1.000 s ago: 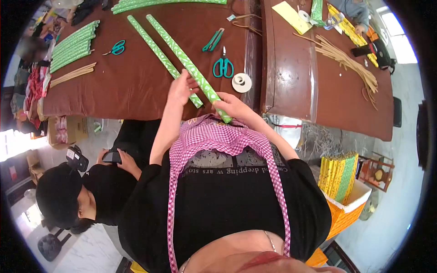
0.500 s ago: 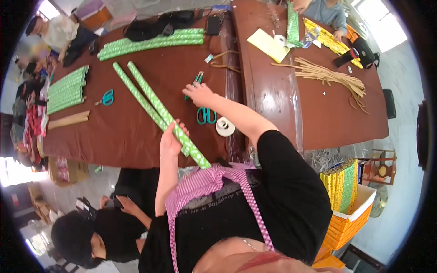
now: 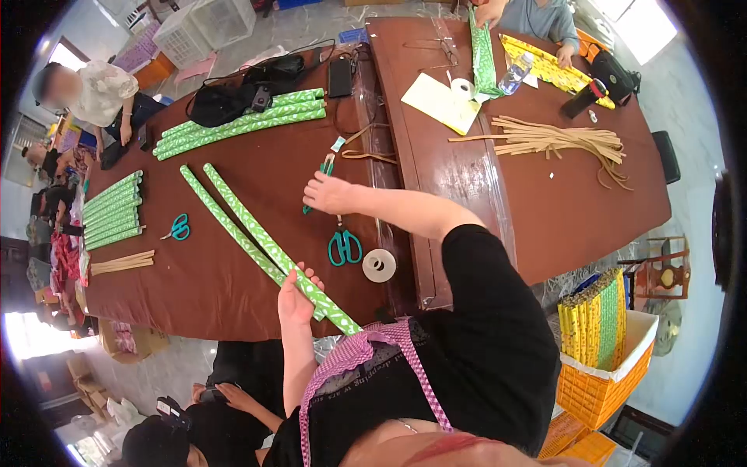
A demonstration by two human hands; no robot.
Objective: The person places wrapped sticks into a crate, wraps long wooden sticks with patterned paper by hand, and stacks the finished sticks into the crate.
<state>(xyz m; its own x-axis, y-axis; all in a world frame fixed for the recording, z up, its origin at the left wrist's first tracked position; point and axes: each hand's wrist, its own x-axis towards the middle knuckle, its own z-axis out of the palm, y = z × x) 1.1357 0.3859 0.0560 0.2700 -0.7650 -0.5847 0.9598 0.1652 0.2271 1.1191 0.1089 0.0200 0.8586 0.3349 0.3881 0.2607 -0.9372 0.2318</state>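
My left hand (image 3: 296, 301) is closed around the lower part of a green tube with a white pattern (image 3: 249, 222), near my apron. A second green tube (image 3: 222, 214) lies beside it, their lower parts close together. Further right, my right hand (image 3: 327, 194) is on a teal cutter (image 3: 327, 165), its fingers curled over the middle; both ends of the cutter show, but its grip is partly hidden. Teal-handled scissors (image 3: 345, 248) lie just below that hand. A white tape roll (image 3: 379, 265) sits beside the scissors.
Green tubes (image 3: 113, 210) and tan strips (image 3: 123, 263) lie left, near other scissors (image 3: 179, 227). More tubes (image 3: 288, 113) lie under black cloth (image 3: 214, 105). Strips (image 3: 560, 140) and yellow paper (image 3: 442, 103) lie right. Other people are around the tables; an orange crate (image 3: 587, 389) stands lower right.
My right hand has left the tube and moved forward and left onto the cutter. My left hand has taken hold of the tube. The view has shifted, showing more of the table's far side.
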